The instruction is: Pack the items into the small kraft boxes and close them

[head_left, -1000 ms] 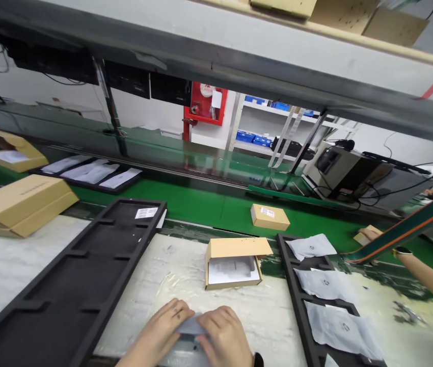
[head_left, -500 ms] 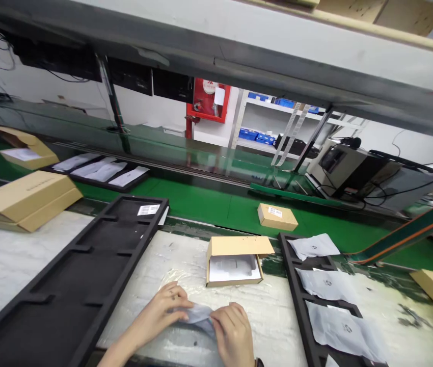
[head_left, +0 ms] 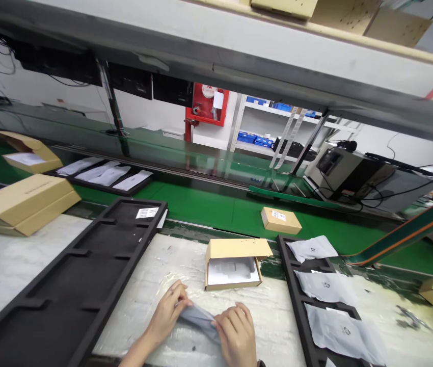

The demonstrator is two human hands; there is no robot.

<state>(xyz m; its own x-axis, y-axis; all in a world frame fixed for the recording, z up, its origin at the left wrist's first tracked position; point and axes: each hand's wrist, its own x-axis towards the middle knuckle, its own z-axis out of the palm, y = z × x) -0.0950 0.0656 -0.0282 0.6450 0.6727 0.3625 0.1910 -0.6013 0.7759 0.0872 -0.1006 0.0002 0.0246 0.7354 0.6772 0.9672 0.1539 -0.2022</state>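
A translucent grey plastic bag (head_left: 201,322) stretches between my two hands, low over the worktop. The fingers of my left hand (head_left: 167,312) pinch its left end. At the other end, my right hand (head_left: 236,331) grips the bag with thumb and fingers closed; what is inside the bag is hard to make out. Just beyond my hands stands a small cardboard box (head_left: 234,286) with its lid raised and a white insert inside.
To the left lies a long black compartment tray (head_left: 81,275). A second black tray (head_left: 296,300) on the right carries several grey bags (head_left: 344,329). Beyond runs a green conveyor belt (head_left: 216,204) with a closed cardboard box (head_left: 280,220). A scissors-like metal tool (head_left: 411,317) lies far right.
My left hand has shifted slightly right and turned more upright, and the bag now slants down toward my right hand. The box on the belt has moved a little right.
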